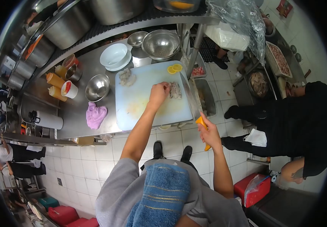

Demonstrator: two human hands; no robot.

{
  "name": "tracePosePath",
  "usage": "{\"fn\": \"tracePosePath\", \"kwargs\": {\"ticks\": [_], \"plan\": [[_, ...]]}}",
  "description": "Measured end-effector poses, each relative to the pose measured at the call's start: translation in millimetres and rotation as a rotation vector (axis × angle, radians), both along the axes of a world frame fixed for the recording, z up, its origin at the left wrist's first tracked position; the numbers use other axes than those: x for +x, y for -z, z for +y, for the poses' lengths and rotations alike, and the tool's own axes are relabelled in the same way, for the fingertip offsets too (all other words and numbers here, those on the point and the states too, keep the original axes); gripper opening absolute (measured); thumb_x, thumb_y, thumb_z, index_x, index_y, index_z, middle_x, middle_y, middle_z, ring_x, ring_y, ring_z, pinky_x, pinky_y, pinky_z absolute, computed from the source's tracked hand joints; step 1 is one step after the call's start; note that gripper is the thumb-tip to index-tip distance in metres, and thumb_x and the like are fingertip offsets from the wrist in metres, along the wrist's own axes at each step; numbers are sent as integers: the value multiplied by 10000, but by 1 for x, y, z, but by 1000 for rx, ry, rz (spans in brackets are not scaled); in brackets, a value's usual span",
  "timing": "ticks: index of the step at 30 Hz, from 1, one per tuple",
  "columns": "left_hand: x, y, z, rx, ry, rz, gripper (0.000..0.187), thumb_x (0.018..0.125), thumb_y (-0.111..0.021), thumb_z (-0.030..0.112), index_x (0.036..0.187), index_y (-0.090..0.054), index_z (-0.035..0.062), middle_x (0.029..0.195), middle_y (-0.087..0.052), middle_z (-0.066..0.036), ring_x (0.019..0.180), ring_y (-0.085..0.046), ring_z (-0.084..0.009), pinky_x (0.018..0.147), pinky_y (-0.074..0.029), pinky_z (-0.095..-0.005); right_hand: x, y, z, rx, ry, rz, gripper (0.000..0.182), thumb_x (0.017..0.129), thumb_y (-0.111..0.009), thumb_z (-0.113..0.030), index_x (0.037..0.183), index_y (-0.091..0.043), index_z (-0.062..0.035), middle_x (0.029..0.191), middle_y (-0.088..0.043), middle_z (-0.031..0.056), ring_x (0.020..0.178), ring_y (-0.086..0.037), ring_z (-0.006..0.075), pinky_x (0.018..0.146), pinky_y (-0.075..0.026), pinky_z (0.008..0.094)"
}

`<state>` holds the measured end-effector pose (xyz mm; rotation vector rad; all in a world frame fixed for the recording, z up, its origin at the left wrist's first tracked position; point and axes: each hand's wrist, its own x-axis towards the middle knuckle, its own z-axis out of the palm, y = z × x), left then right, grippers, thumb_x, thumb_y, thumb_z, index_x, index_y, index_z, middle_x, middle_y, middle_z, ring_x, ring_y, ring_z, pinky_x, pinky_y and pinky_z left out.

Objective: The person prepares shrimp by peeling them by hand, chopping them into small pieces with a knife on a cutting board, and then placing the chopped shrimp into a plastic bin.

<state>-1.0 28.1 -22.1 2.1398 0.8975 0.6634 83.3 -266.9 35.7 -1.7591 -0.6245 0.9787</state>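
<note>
My right hand (pixel 210 133) is closed around the orange handle of a kitchen knife (pixel 193 99). Its long blade points away from me along the right edge of the white cutting board (pixel 133 102). Over the board, my left hand (pixel 159 94) has its fingers curled together, and whatever they may pinch is too small to make out. Just right of those fingertips lies a small heap of greyish cut pieces (pixel 175 90), perhaps seafood. A second pale, translucent clump (pixel 126 77) sits at the board's far left, and lemon slices (pixel 175 68) rest at its far right corner.
Left of the board are a steel bowl (pixel 97 87), a purple cloth (pixel 96 115) and squeeze bottles (pixel 55 80). White bowls (pixel 114 56) and a colander (pixel 161 44) stand behind. A shelf post (pixel 197 45) rises at the right. A co-worker in black (pixel 296 125) stands to my right.
</note>
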Motion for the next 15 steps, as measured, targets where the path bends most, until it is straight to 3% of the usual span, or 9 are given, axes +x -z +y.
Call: {"fn": "tracePosePath", "kwargs": {"ticks": [4, 6, 9, 11, 15], "plan": [[-17, -6, -10, 56, -24, 118, 234, 900, -675, 194, 1069, -726, 40, 800, -712, -203, 736, -688, -383, 721, -547, -451, 0, -8, 0, -93, -21, -22, 564, 970, -595, -115, 1510, -444, -173, 819, -646, 39, 579, -569, 102, 550, -489, 272], [-23, -15, -13, 74, -105, 121, 229, 891, -670, 169, 1069, -722, 36, 855, -721, -206, 780, -686, -392, 746, -544, -465, -1, 6, 0, -31, -43, -159, 561, 967, -603, -117, 1503, -446, -166, 994, -693, 126, 786, -651, 159, 722, -510, 290], [-20, 4, -5, 178, -33, 13, 207, 882, -674, 156, 1034, -718, 23, 863, -723, -196, 815, -687, -383, 763, -546, -453, -6, 3, 3, -32, -57, -166, 553, 963, -609, -117, 1492, -450, -152, 1204, -671, 219, 1063, -661, 223, 920, -474, 305], [-17, 8, -5, 153, -62, 18, 189, 874, -677, 146, 1010, -715, 20, 871, -724, -192, 837, -688, -377, 773, -545, -446, -11, -3, 8, -49, -68, -144, 548, 962, -610, -117, 1486, -453, -144, 1255, -653, 241, 1134, -654, 247, 962, -458, 307], [-8, 10, 7, 68, -98, 10, 160, 873, -678, 125, 982, -712, 14, 855, -723, -193, 817, -691, -376, 766, -548, -440, -14, -3, 12, -44, -86, -164, 541, 961, -610, -121, 1480, -459, -139, 1234, -664, 235, 1093, -675, 268, 933, -474, 307]]}}
